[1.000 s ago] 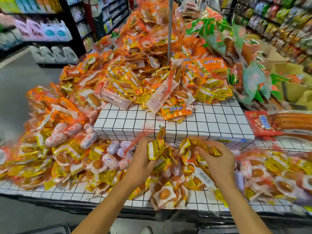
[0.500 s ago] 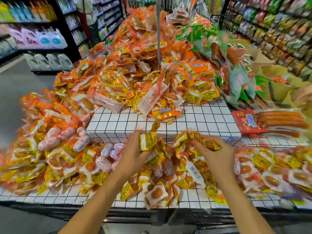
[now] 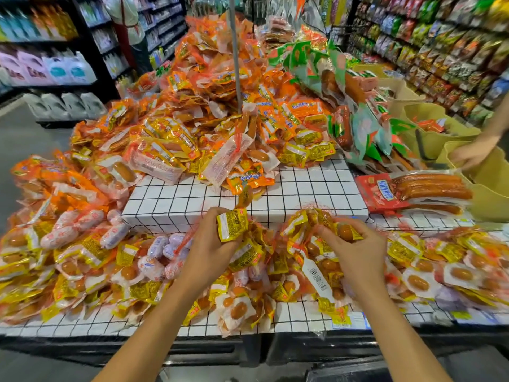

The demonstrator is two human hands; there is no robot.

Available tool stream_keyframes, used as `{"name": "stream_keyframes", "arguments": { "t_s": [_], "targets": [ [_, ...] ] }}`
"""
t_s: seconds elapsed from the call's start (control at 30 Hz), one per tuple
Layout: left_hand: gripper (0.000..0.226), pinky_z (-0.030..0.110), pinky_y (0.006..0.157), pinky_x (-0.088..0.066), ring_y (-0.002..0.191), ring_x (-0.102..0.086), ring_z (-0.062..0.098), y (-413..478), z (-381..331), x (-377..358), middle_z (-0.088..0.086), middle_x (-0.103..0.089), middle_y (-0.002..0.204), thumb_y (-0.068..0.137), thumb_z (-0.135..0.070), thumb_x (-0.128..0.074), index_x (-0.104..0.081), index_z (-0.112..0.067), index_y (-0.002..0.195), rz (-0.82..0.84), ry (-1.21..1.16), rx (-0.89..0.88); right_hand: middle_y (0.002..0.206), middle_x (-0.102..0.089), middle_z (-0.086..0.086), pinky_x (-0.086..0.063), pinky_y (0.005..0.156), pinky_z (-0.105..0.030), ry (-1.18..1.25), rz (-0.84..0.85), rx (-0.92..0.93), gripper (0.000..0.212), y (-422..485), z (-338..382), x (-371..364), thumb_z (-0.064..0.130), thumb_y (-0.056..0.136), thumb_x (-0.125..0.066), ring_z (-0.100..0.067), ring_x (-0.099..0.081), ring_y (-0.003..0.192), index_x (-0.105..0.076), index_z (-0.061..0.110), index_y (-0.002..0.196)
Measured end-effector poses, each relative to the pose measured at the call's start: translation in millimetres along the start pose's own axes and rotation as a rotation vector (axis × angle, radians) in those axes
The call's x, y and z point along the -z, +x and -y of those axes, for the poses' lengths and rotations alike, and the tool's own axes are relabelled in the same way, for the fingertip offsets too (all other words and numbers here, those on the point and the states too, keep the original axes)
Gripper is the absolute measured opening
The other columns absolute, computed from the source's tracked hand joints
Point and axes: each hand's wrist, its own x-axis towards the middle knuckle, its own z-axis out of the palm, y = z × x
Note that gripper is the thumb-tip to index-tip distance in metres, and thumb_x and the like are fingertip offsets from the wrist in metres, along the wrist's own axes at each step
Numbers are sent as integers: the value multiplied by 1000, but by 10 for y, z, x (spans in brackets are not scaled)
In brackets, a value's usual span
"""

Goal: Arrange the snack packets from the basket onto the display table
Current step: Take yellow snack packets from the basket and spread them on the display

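**Sausage-snack display, shop aisle**

Surface: table, white with black grid lines. A riser of the same pattern stands on it, and a grey pole rises through the stock.

Room: grey floor, dark shelves of jugs and bottles to the left, shelves of snack bags to the right.

Stock: packets, yellow and orange, heaped on the table's front edge. A taller orange heap lies on the riser, with green packs behind and a red sausage pack to the right.

Containers: yellow bags at the far right. One shows red-orange packets inside, and another person's hand is at a rim.

Hands: left hand, fingers curled round one yellow packet, just above the front heap. Right hand, fingers closed on a netted bunch of packets, beside it
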Motion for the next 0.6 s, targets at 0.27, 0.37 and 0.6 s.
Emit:
{"name": "stream_keyframes", "arguments": {
  "t_s": [0.27, 0.37, 0.6],
  "targets": [
    [32, 42, 78, -51, 90, -63, 16, 233, -190, -179, -2, -64, 97, 88, -12, -71, -52, -31, 106, 213, -133, -41, 81, -73, -6, -46, 60, -7, -54, -183, 3, 20, -284, 159, 357, 25, 73, -87, -12, -64, 67, -75, 24, 88],
    [32, 37, 75, -51, 86, -63, 13, 328, -270, -305, -5, -63, 95, 87, -12, -72, -53, -28, 106, 339, -160, -100, 65, -62, 6, -54, 57, -20, -20, -306, -45, 25, -492, 179, 488, 28, 71, -88, -21, -57, 56, -72, 15, 86],
    [33, 10, 65, -44, 78, -62, -1, 186, -521, -786, -10, -64, 88, 84, -11, -75, -54, -26, 105, 618, -253, -191, 72, -63, -13, -50, 45, -18, 7, -642, -132, 21, -1160, 173, 920, 14, 70, -88, -6, -56, 54, -74, 8, 84]
  ]
}}
